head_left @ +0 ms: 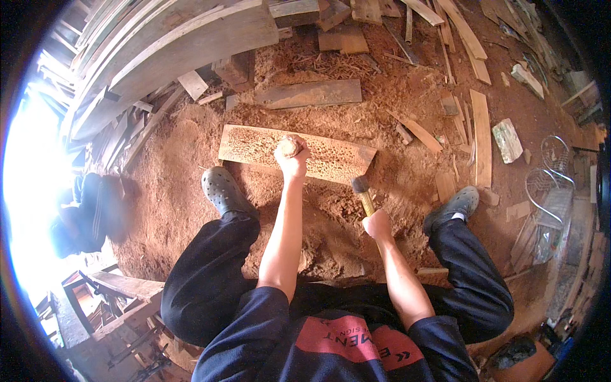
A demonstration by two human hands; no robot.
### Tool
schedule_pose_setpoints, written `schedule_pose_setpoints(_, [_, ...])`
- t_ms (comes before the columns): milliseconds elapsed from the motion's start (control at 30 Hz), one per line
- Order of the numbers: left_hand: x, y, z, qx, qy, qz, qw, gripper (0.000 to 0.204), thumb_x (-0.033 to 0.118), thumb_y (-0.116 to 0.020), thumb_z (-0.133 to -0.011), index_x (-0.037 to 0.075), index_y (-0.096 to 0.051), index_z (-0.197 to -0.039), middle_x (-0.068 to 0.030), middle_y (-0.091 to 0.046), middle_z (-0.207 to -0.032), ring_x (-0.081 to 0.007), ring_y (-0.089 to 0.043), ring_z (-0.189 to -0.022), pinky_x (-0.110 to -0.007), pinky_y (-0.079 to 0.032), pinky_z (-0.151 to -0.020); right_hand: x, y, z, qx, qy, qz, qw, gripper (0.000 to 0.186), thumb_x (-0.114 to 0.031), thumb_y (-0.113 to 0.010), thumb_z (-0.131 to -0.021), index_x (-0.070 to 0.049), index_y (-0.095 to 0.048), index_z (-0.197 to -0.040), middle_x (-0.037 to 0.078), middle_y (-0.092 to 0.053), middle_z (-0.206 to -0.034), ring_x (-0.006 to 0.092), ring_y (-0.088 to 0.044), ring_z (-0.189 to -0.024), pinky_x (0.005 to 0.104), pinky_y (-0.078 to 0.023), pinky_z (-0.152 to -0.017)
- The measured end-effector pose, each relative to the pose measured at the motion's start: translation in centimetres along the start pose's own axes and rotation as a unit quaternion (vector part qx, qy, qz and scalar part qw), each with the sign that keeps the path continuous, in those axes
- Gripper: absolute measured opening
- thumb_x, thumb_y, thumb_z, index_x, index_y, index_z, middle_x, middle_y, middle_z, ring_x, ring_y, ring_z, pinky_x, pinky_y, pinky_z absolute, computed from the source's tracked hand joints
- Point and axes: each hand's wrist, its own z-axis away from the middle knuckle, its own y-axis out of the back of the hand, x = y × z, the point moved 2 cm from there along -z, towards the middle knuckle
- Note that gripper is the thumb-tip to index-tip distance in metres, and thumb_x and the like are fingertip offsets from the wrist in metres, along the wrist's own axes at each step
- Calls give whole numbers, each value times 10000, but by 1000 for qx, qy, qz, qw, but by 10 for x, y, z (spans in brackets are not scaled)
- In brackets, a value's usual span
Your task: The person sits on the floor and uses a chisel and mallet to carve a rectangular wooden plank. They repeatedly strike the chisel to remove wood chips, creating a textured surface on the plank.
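Observation:
A long pale wooden board (337,159), its face covered in small dark pits, lies on the ground between my feet. Above the board's middle, my left hand (294,165) is closed round an upright tool with a round wooden top (291,146); its lower end is hidden beneath the hand. My right hand (377,225) grips the yellow handle of a hammer (365,193). The hammer's dark head is just at the board's near right edge in this view; whether they touch, I cannot tell.
My feet in grey clogs (224,192) flank the board. Beyond it lies a grey plank (312,93), with stacked timber (197,48) at the far left. Right are loose wood strips (482,137), a pale block (507,141) and a wire rack (552,191). A dark-clothed person (89,210) is at left.

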Motion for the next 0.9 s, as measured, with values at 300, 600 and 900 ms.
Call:
schedule_pose_setpoints(300, [6, -12, 9, 42, 35, 75, 996, 198, -127, -520, -592, 28, -538, -714, -12, -529, -686, -90, -480, -617, -218, -404, -556, -2, 5, 3, -21, -8, -24, 999, 298, -155, -608, -649, 115, -597, -773, 280, -609, -703, 393, -623, -674, 440, -477, -589])
schedule_pose_setpoints(600, [10, -38, -2, -109, 18, -120, 987, 150, 6, -554, -537, 60, -437, -613, 13, -455, -572, -109, -423, -540, -275, -349, -504, -9, 14, 4, -45, -34, 0, 998, 296, -161, -585, -650, 67, -619, -837, 281, -621, -809, 413, -620, -815, 447, -508, -729])
schedule_pose_setpoints(900, [3, -47, -16, -122, 53, -65, 989, 127, 20, -528, -560, 72, -415, -537, -21, -451, -512, -139, -416, -458, -284, -342, -439, -8, 51, -2, -135, -13, 52, 989, 299, -154, -534, -695, 74, -605, -876, 233, -609, -813, 335, -585, -741, 392, -463, -643])
